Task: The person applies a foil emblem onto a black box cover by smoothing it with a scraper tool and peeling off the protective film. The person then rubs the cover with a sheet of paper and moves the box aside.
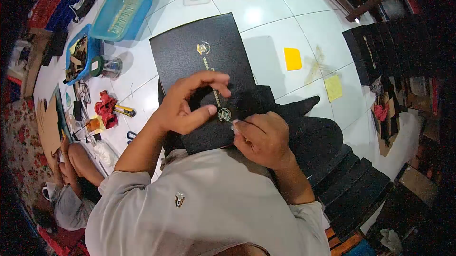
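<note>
A black folder (pixel 176 49) with gold lettering and a gold emblem near its far edge lies across my lap. A small round emblem (pixel 224 114) with a light rim is on the cover, near the end of the lettering. My left hand (pixel 190 104) arches over the cover, its thumb tip beside the round emblem and its fingers apart with nothing between them. On the emblem's other side, my right hand (pixel 263 137) is pinched at the fingertips. Something small and pale shows there, too small to name.
On the tiled floor lie a yellow plastic scraper (pixel 292 59), a yellow paper (pixel 333 88), a yellow cutter knife (pixel 125 110) and a red cloth (pixel 107 109). Blue bins (pixel 137 23) stand at the far left. Stacked black folders (pixel 351 189) lie right. Another person (pixel 71 199) sits left.
</note>
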### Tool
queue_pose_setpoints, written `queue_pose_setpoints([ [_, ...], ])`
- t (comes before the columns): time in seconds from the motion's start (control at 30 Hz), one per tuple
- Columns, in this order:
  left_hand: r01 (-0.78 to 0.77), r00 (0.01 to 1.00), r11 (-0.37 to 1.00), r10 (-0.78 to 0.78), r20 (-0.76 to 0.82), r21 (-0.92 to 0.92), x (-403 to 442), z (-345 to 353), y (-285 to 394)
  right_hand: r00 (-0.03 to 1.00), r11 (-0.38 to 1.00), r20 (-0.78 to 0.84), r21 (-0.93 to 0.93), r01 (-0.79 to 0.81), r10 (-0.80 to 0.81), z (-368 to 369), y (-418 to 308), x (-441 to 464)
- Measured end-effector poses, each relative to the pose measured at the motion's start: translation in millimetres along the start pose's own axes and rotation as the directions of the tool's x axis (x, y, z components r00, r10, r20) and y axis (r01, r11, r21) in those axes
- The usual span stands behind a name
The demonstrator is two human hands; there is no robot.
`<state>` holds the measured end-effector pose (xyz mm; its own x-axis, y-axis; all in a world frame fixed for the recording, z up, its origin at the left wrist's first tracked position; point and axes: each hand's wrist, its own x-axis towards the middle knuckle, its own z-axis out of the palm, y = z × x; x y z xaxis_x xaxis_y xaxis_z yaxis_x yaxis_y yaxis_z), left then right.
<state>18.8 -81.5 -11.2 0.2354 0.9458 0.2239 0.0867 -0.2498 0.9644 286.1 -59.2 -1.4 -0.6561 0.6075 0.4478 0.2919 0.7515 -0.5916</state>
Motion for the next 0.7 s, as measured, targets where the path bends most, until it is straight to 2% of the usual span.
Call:
queue_pose_setpoints([
  [0.07,0.035,0.998,0.999,-0.036,-0.048,-0.033,-1,1,-1,0.999,1.0,0.041,-0.013,-0.004,0.004,-2,-1,-3],
  [0.13,0.044,0.991,0.987,-0.063,-0.12,-0.151,0,3,0,0.997,1.0,0.079,-0.028,-0.006,0.008,-1,-1,-4],
  [0.23,0.048,0.991,0.988,-0.065,-0.114,-0.149,-1,0,-2,0.994,1.0,0.109,0.017,-0.026,0.024,0,-1,-5],
  [0.3,0.045,0.993,0.989,-0.06,-0.104,-0.138,1,-1,1,0.987,0.994,0.137,0.056,-0.094,0.085,-2,-2,-4],
  [0.37,-0.15,0.987,0.971,0.135,0.09,0.187,7,-5,7,0.984,0.989,0.14,0.084,-0.122,0.11,-1,-1,-3],
  [0.4,-0.152,0.986,0.97,0.137,0.09,0.188,9,-5,10,0.981,0.982,0.144,0.113,-0.149,0.132,0,0,-2],
  [0.5,-0.283,0.945,0.896,0.199,0.261,0.341,14,3,14,0.978,0.971,0.133,0.157,-0.179,0.159,2,0,0],
  [0.6,-0.293,0.94,0.861,0.181,0.288,0.415,10,7,12,0.965,0.956,0.17,0.183,-0.231,0.201,3,-2,3],
  [0.7,-0.304,0.945,0.858,0.217,0.246,0.414,10,9,11,0.958,0.946,0.182,0.197,-0.256,0.222,3,-1,5],
])
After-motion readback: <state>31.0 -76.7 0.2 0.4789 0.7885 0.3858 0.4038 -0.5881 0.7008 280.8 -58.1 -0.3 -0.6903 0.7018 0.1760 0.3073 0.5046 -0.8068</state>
